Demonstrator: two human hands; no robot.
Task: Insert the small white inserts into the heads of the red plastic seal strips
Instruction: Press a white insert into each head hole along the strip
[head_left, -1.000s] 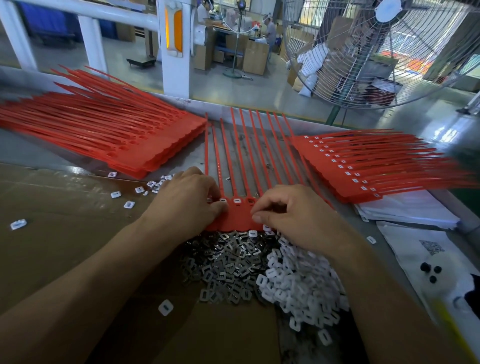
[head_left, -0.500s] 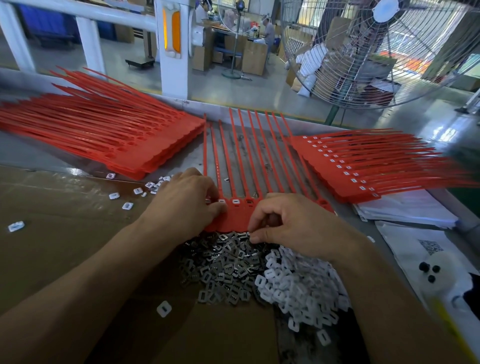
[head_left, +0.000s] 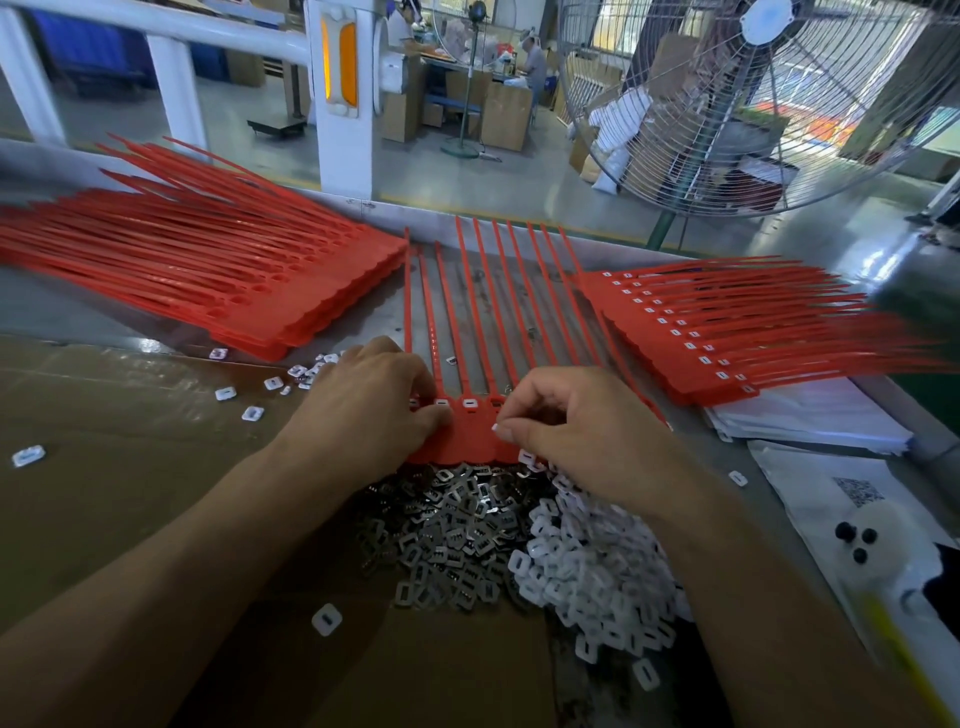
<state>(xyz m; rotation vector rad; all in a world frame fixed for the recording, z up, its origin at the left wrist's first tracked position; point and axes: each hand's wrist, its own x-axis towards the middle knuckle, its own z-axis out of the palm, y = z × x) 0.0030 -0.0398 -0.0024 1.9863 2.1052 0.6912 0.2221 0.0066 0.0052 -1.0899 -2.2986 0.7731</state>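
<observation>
Head cam: my left hand (head_left: 371, 402) is pressing down on the left end of the joined heads of the red seal strips (head_left: 470, 434), fingers curled onto them. My right hand (head_left: 576, 431) is pinching at the strip heads, fingers curled; can't tell if an insert is between them. Strips are lying on the counter (head_left: 78, 312), tails pointing away. White inserts (head_left: 597, 571) are piled just beside metal clips (head_left: 452, 535), below the heads.
</observation>
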